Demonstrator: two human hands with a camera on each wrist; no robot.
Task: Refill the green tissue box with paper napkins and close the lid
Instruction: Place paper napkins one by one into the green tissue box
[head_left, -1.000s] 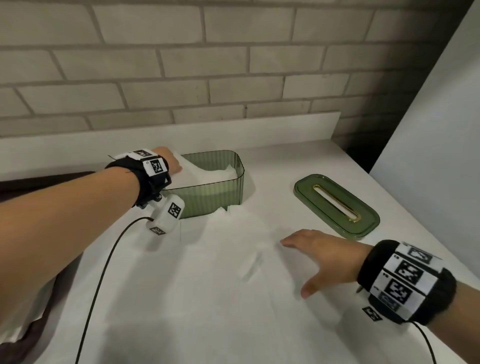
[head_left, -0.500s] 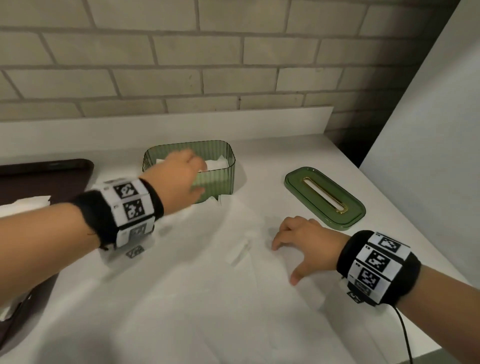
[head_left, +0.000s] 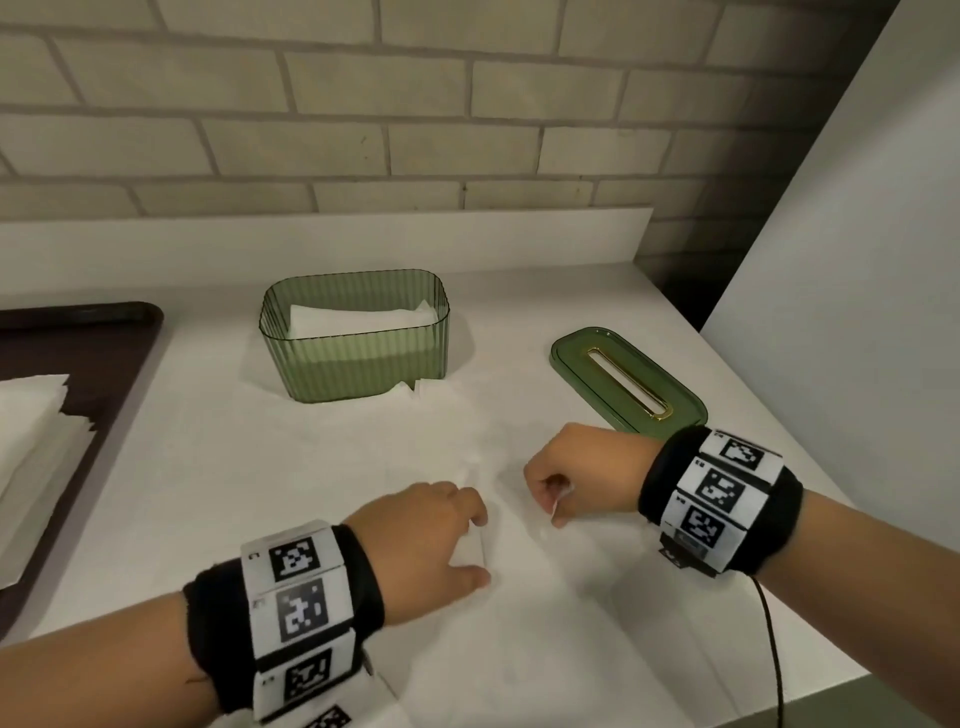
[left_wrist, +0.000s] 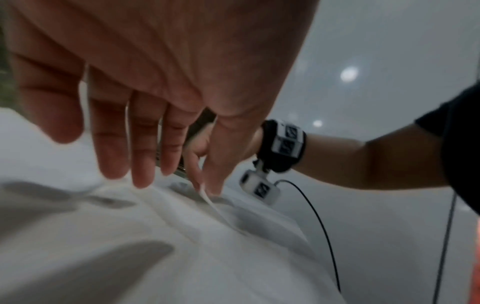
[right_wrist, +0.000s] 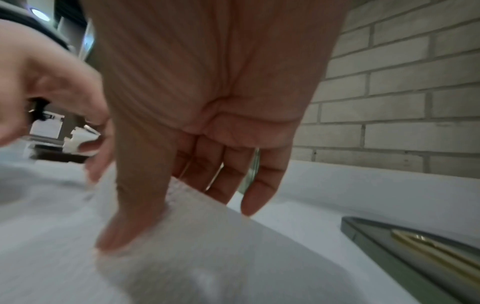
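Note:
The green ribbed tissue box (head_left: 358, 358) stands open at the back middle of the table, with white napkins (head_left: 358, 317) inside. Its green lid (head_left: 582, 371) with a gold slot lies flat to the right, also low in the right wrist view as the lid (right_wrist: 384, 244). A large white napkin sheet (head_left: 363, 467) lies spread in front of the box, one corner tucked under it. My left hand (head_left: 478, 545) (left_wrist: 192, 183) pinches a raised fold of this sheet. My right hand (head_left: 553, 501) (right_wrist: 166, 222) pinches the sheet just to the right, thumb against fingers.
A dark brown tray (head_left: 119, 374) at the left holds a stack of white napkins (head_left: 31, 441). A brick wall and a white upstand run behind the table. The table's right edge is close to the lid, beside a white panel (head_left: 857, 312).
My left hand has left the box and come back to the spread sheet near my right hand. My right hand has gone from flat on the sheet to pinching it.

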